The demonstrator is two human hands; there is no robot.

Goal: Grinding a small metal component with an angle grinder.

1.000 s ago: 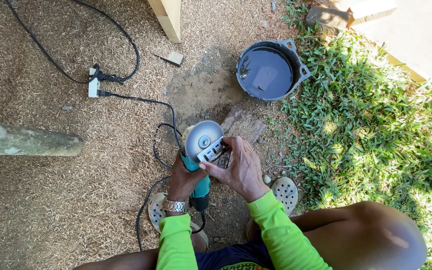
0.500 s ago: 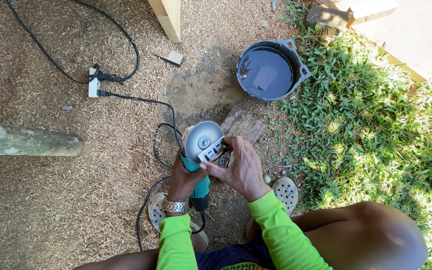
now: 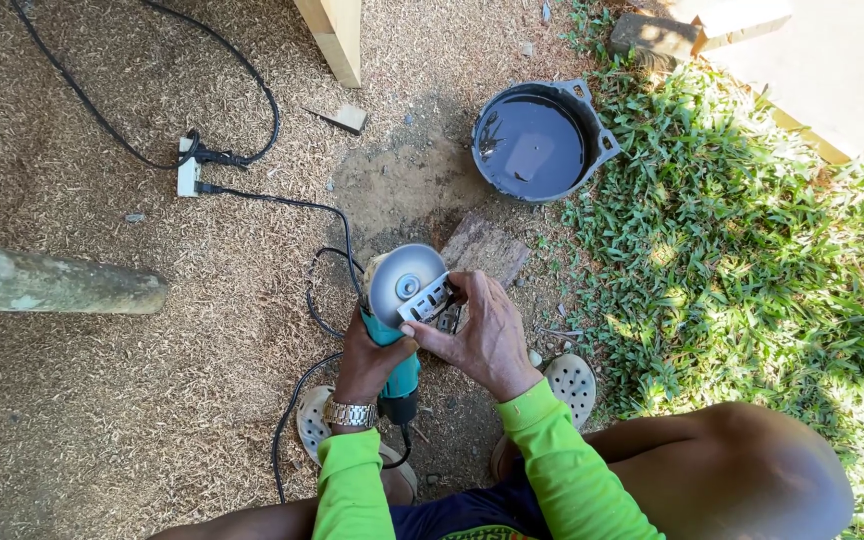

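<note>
My left hand [image 3: 369, 362] grips the teal body of an angle grinder [image 3: 395, 352], held upright with its round silver disc [image 3: 404, 280] facing me. My right hand [image 3: 482, 335] pinches a small flat metal wrench [image 3: 427, 301] pressed against the centre of the disc. A metal watch [image 3: 349, 413] sits on my left wrist. Both sleeves are bright green. The grinder's black cord [image 3: 302, 400] loops down over the sawdust.
A black bucket of dark liquid [image 3: 538, 142] stands beyond my hands, by the grass [image 3: 752, 260]. A weathered wood block [image 3: 485, 250] lies behind the grinder. A white plug adapter [image 3: 190, 177] with black cables lies to the left, a log [image 3: 52, 283] at far left, a timber post [image 3: 337, 35] at top.
</note>
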